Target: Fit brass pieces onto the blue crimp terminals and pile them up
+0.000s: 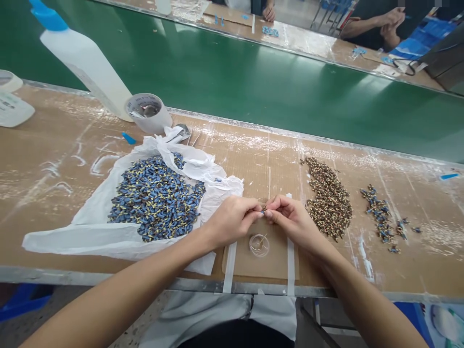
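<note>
My left hand (228,222) and right hand (293,223) met in the middle. The fingertips (256,211) of both hands were pressed together, pinching a tiny blue-and-brown piece (263,210) between them. It was too small to see well. A little clear dish (259,245) sat at six o'clock. A heap of brown pieces (329,203) lay at three o'clock, and a heap of blue pieces (155,198) lay on a white plastic bag (83,239) at nine o'clock.
</note>
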